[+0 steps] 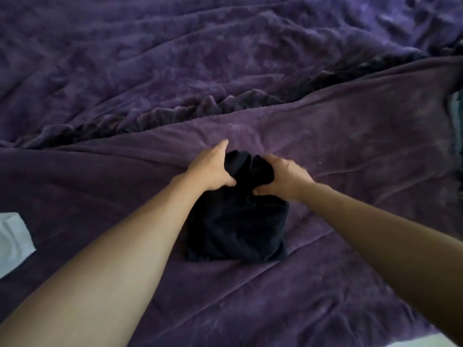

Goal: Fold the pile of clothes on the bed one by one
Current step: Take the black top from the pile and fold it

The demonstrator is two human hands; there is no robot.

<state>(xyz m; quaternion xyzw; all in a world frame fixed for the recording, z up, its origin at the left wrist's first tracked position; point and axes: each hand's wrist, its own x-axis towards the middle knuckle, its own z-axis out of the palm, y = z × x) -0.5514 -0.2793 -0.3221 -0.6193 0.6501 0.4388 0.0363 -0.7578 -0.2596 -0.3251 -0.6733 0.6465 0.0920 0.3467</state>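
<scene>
While both hands worked at its far end, the black garment (235, 229) lay on the bed (350, 151), on the person's side of the bunched blanket ridge (190, 108) and just short of it. Its long axis ran from the person toward the ridge. The near portion lay flat as a rough rectangle, and the end nearest the ridge was gathered into a lump.

The left hand (213, 169) gripped the left side of that lump, with the thumb pinched into the cloth. One of its fingers (223, 144) pointed straight toward the ridge. The right hand (283, 176) gripped the right side with curled fingers clamped over the gathered cloth. Neither hand stood nearer than the other; both met at the same end, almost touching.

The judged relation for the coming move: the unfolded bulk lay under the fingers at the ridge end, and the flat part lay behind them — toward the person — so a fold would most likely bring the lump back along the long axis.

Count:
- black garments — one
- hands — two
- white cloths — one (13, 236), well left of the ridge's near side and cut off by the frame
- further clothes pile — none visible
</scene>
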